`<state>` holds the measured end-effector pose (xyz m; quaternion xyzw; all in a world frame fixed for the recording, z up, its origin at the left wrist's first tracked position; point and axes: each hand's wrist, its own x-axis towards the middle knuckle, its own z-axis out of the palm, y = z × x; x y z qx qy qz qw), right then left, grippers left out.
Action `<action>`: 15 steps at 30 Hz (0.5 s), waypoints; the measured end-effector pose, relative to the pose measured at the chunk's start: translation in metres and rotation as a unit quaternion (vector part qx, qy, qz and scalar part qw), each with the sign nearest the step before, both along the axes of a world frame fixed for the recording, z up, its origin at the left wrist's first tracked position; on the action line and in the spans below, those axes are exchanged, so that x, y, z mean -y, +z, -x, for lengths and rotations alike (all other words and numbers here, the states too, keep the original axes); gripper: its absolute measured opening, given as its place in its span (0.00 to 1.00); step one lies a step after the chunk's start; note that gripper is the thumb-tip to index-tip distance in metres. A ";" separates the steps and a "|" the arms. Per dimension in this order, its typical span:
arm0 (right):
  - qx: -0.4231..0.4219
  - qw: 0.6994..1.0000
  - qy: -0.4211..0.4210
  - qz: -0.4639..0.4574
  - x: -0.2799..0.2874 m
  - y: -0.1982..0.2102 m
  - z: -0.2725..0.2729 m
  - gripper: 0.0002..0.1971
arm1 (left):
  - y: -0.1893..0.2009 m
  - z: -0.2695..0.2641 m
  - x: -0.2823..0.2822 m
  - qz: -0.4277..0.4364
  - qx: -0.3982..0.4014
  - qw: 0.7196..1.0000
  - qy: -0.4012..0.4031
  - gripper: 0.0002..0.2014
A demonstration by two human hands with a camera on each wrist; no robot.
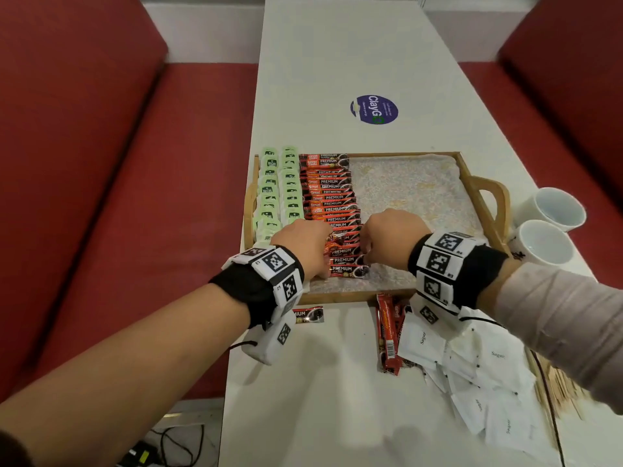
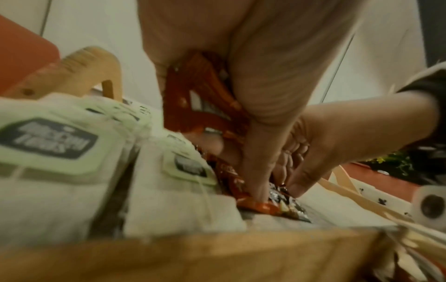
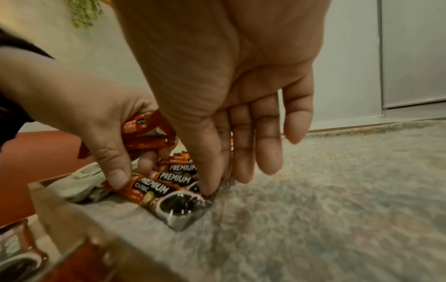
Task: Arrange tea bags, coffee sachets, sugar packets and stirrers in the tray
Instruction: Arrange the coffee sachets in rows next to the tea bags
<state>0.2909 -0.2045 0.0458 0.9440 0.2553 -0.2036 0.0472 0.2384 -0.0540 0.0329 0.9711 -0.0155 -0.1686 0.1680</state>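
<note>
Bending down, left hand (image 1: 305, 246) clutching coffee sachets (image 3: 147, 133), right hand (image 1: 391, 235) fingers extended, pressing row.

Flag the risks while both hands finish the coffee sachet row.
1. The left hand grips spare sachets while pressing the nearest sachet; they could drop onto the row.
2. The right hand pushes the row's ends; overlapped sachets may skew.
3. Its forearm hangs over the sugar packets and might scatter them.

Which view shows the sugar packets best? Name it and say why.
The head view: the sugar packets lie loose on the table, outside the tray, under the right hand's forearm. Neither wrist view shows them; both are filled with coffee sachets.
</note>
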 end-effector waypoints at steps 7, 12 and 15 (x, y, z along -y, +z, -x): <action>-0.006 1.000 -0.019 -0.004 0.002 -0.005 0.002 0.13 | -0.003 0.006 0.006 -0.048 0.009 0.999 0.000 0.15; -0.006 1.000 -0.026 -0.003 0.002 -0.003 0.000 0.12 | -0.006 0.012 0.008 -0.045 0.027 0.999 0.009 0.15; 0.001 0.999 -0.040 -0.007 0.002 -0.003 -0.001 0.13 | -0.006 0.014 0.008 -0.043 0.045 0.998 0.009 0.16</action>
